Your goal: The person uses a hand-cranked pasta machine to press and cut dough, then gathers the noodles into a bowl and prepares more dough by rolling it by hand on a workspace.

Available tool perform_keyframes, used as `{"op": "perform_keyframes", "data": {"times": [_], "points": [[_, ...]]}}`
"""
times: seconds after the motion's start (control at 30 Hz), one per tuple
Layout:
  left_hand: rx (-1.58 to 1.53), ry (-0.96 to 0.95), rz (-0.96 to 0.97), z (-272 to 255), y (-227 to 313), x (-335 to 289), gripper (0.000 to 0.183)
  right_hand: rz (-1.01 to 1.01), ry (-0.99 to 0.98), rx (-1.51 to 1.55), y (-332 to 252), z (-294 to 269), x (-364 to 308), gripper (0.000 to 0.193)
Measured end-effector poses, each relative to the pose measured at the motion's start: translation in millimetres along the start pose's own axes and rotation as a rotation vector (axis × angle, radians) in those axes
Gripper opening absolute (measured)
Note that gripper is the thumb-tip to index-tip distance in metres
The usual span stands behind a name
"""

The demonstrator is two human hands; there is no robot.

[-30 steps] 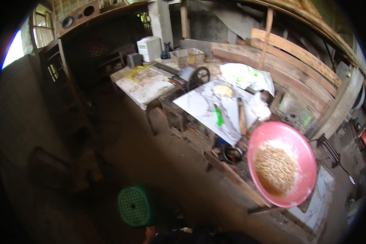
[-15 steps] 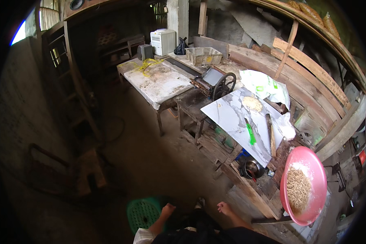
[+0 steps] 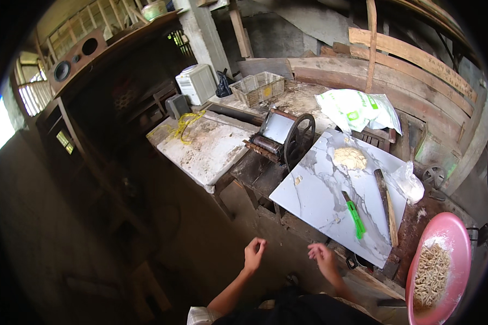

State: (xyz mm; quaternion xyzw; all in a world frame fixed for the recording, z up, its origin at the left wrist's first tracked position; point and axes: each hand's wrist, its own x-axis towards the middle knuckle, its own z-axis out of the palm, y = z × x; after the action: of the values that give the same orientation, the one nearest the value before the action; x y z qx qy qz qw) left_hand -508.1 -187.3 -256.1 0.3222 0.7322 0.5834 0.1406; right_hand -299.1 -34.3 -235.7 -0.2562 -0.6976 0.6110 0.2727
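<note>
Brown wooden speaker cabinet (image 3: 76, 58), with round openings, stands high at upper left. Lower and to its right, a table (image 3: 200, 165) with a stained white top bears a tangle of yellow twine (image 3: 184, 127); behind it stands a white box-shaped appliance (image 3: 196, 85), with a black plastic bag (image 3: 223, 85) just beside it. Next comes the left hand (image 3: 253, 255), raised above the dim floor (image 3: 206, 233), its fingers curled in toward the thumb; whether the tips meet cannot be told. Farther back sits an openwork plastic crate (image 3: 268, 93). A roller machine (image 3: 269, 143) with a spoked flywheel (image 3: 300, 142) stands beside a grey-veined white board (image 3: 309, 200). Near the board's front edge, the right hand (image 3: 322, 257) is held apart from the left, its fingers loosely bent and parted. On the board, pale dough (image 3: 350, 158) lies toward the far edge, a green-handled knife (image 3: 356, 219) lies nearer, and a wooden bar (image 3: 386, 208) rests along the right side. Beyond the dough lies a white plastic sack (image 3: 358, 110) with green print; at the board's right corner sits a translucent plastic bag (image 3: 410, 184) with white contents. Farthest right, a pink basin (image 3: 456, 232) holds pale strips (image 3: 432, 273) dusted with white powder.
</note>
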Motion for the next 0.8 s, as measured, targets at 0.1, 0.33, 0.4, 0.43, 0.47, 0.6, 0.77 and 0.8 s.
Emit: {"op": "perform_keyframes", "data": {"times": [0.1, 0.33, 0.4, 0.43, 0.47, 0.6, 0.77, 0.8], "points": [[-0.151, -0.081, 0.119, 34.0, 28.6, 84.9, 0.021, -0.145, 0.226, 0.001, -33.1, -24.9, 68.0, 0.017], [-0.221, -0.421, 0.418, 166.6, 95.8, 245.6, 0.014, -0.134, 0.725, -0.155, -38.6, -114.2, 184.8, 0.028], [-0.191, -0.477, 0.485, 210.4, 104.1, 277.9, 0.011, -0.1, 0.834, -0.205, -17.1, -126.5, 200.5, 0.036], [-0.146, -0.471, 0.565, 234.8, 108.5, 292.5, 0.01, -0.066, 0.861, -0.288, -9.4, -131.2, 211.1, 0.047], [-0.172, -0.512, 0.571, 257.1, 113.1, 302.1, 0.01, -0.033, 0.887, -0.364, -4.1, -136.3, 221.3, 0.059], [-0.077, -0.534, 0.694, 323.5, 114.2, 331.2, 0.018, 0.115, 0.951, -0.307, 9.6, -162.2, 259.4, 0.074], [0.028, -0.571, 0.944, 361.3, 107.6, 351.2, 0.019, 0.204, 0.976, -0.503, 19.3, -169.8, 287.5, 0.073], [0.023, -0.595, 0.935, 364.7, 104.7, 349.6, 0.019, 0.176, 0.969, -0.608, 19.9, -168.1, 288.8, 0.069]]}}
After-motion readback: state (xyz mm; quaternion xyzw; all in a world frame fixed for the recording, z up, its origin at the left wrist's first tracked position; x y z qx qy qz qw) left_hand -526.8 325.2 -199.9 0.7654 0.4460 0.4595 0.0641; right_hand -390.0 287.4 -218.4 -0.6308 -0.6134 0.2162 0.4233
